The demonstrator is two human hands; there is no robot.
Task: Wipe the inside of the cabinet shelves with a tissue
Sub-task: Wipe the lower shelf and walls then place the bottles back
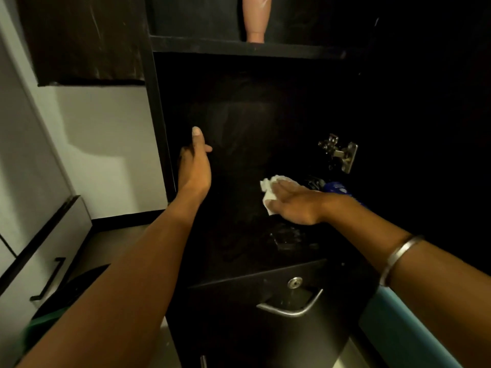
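Note:
A black cabinet stands open in front of me, its lower shelf (pixel 239 229) dark and dusty. My right hand (pixel 295 203) lies flat, palm down, pressing a crumpled white tissue (pixel 269 191) onto the shelf at its right side. My left hand (pixel 195 163) rests against the cabinet's left side panel (pixel 162 128), thumb up, fingers wrapped round its front edge. A metal bangle (pixel 398 256) sits on my right forearm.
A pink bottle (pixel 256 18) stands on the upper shelf (pixel 239 46). A metal hinge (pixel 340 152) is fixed at the right wall, with a blue object (pixel 337 188) and dark items behind my right hand. Below is a drawer with lock (pixel 295 282) and handle (pixel 292 309).

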